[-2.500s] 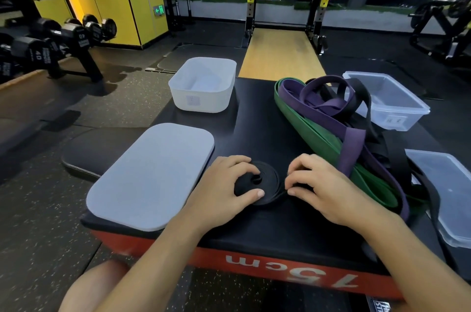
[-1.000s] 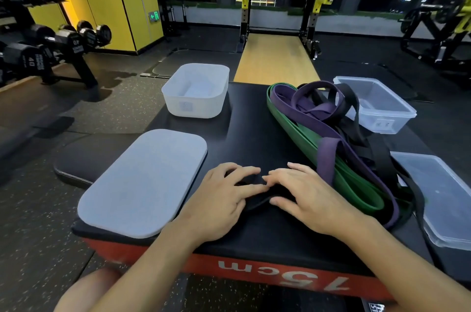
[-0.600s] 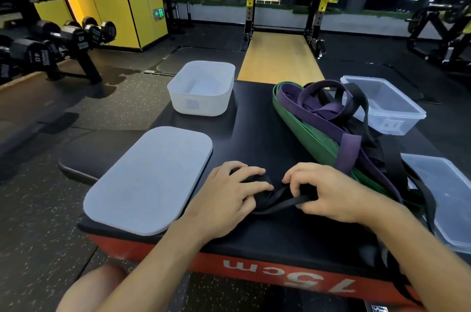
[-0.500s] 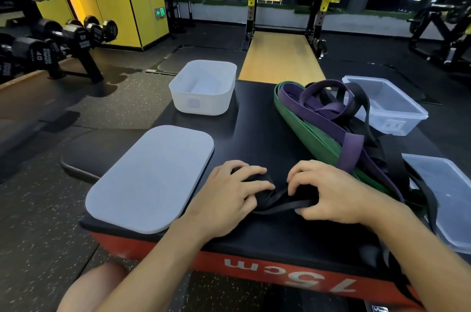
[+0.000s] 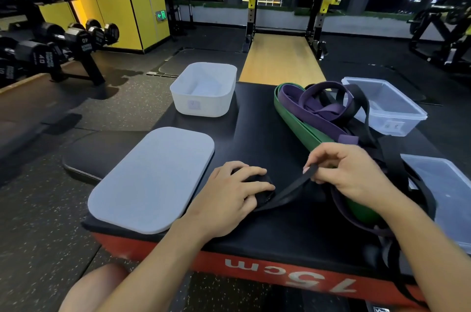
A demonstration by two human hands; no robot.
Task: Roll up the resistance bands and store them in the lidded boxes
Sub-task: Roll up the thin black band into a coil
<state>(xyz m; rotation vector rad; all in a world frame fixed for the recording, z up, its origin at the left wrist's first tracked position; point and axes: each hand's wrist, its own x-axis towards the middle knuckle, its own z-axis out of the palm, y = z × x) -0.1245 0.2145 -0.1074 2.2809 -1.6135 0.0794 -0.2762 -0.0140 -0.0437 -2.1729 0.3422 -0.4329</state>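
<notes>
Head view: on the black padded counter point(image 5: 254, 130), the left hand point(image 5: 229, 197) closes its grip over the rolled part of the narrow black rubber resistance band point(image 5: 288, 191), near the front edge. The right hand point(image 5: 349, 171) pinches the band's loose tail, held just above the counter. Behind it, a wide green rubber band point(image 5: 298, 128) and a purple rubber band point(image 5: 322, 120) lie heaped. An open white plastic box point(image 5: 204, 110) stands far left, with a flat pale-grey lid point(image 5: 153, 179) nearer. A clear plastic box point(image 5: 397, 124) and a clear lid point(image 5: 446, 197) sit on the right.

Two boxes point(image 5: 204, 105) point(image 5: 397, 124), two lids point(image 5: 153, 179) point(image 5: 448, 189), two hands point(image 5: 229, 193) point(image 5: 349, 171), one heap of bands point(image 5: 313, 114).
</notes>
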